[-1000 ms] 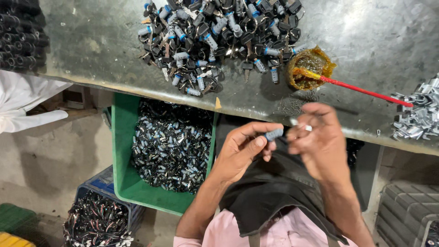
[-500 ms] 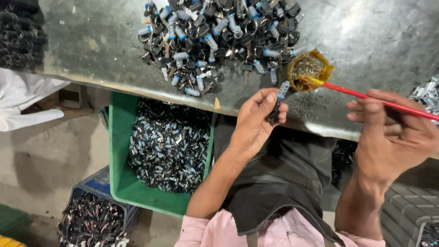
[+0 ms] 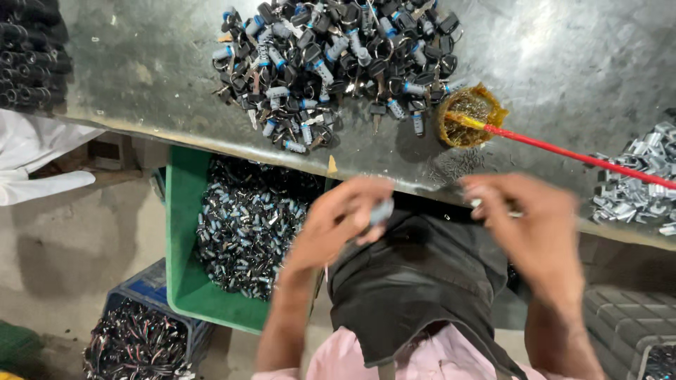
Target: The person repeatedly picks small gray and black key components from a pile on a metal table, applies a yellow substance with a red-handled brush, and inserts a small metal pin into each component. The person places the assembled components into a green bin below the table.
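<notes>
Steel bench (image 3: 141, 63); left hand (image 3: 338, 225) pinches small cylinder (image 3: 381, 211).

Both hands are motion-blurred; the left hand (image 3: 341, 225) half hides a small grey part (image 3: 381, 211).

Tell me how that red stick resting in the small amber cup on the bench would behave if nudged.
The red stick looks thin and long, so probably light and a bit springy. It leans on the rim of the amber cup with most of its length lying outside, so a nudge would likely swing it or tip the small cup. Neither hand touches it.
</notes>
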### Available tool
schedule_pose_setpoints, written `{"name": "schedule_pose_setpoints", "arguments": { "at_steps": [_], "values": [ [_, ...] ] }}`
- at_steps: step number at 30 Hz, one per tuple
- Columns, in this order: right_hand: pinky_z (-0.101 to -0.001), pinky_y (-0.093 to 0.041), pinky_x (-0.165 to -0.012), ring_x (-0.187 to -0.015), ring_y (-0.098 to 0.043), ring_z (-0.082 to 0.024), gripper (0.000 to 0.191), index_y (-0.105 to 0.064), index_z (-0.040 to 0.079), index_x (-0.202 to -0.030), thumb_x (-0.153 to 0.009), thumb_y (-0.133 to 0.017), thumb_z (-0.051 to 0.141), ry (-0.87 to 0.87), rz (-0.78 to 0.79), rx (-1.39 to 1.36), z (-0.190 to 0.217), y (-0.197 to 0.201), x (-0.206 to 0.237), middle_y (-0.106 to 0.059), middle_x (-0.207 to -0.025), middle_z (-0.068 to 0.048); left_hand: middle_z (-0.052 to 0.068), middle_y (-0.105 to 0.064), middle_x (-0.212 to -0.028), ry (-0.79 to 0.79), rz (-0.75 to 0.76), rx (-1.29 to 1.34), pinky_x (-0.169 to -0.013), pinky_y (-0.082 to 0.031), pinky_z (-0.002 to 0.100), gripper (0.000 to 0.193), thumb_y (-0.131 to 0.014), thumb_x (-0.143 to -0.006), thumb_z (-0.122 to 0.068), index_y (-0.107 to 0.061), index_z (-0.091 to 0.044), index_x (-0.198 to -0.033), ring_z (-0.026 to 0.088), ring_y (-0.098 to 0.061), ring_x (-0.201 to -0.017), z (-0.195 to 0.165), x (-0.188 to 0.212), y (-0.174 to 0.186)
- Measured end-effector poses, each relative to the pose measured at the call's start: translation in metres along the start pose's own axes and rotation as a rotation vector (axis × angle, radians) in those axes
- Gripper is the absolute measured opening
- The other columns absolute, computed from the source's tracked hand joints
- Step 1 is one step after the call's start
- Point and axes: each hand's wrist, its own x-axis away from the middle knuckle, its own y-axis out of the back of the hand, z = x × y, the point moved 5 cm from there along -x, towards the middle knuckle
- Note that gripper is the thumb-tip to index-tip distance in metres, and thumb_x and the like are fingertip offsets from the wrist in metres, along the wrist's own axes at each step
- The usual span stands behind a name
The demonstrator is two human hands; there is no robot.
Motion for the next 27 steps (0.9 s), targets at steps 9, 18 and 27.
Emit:
{"name": "schedule_pose_setpoints", "arguments": {
  "at_steps": [9, 18, 27],
  "values": [
    [-0.0422, -0.050, -0.065, -0.073, -0.062, -0.028, 0.031, -0.075, 0.017, -0.126, -0.097, -0.075, 0.026, 0.150, -0.009, 0.427, -0.008, -0.070, -0.016, -0.061, -0.084, -0.008, 0.008, -0.060, -0.110, -0.420, -0.305, -1.535, -0.088, -0.052, 0.043, 0.023, -0.065, -0.090, -0.010, -0.074, -0.015, -0.111, 0.031, -0.060, -0.109, -0.039, -0.034, 0.003],
    [-0.0410, -0.053, -0.067, -0.089, -0.064, -0.027, 0.023, -0.070, 0.015, -0.104, -0.086, -0.079, 0.026, 0.423, 0.112, 0.582, -0.008, -0.087, -0.007, -0.062, -0.094, -0.005, 0.008, -0.058, -0.109, -1.003, -0.316, -1.423, -0.093, -0.051, 0.040, 0.020, -0.068, -0.094, -0.012, -0.058, -0.009, -0.110, 0.031, -0.059, -0.103, -0.047, -0.079, 0.001],
    [-0.0332, -0.050, -0.075, -0.085, -0.061, -0.024, 0.007, -0.062, 0.004, -0.106, -0.103, -0.068, 0.003, 0.360, -0.126, 0.118, -0.018, -0.059, 0.014, -0.060, -0.094, -0.007, 0.004, -0.058, -0.097, -0.145, -0.102, 0.325, -0.091, -0.053, 0.032, 0.027, -0.051, -0.114, -0.016, -0.058, 0.002, -0.133, 0.015, -0.060, -0.093, 0.042, -0.021, -0.008]
  ]
}}
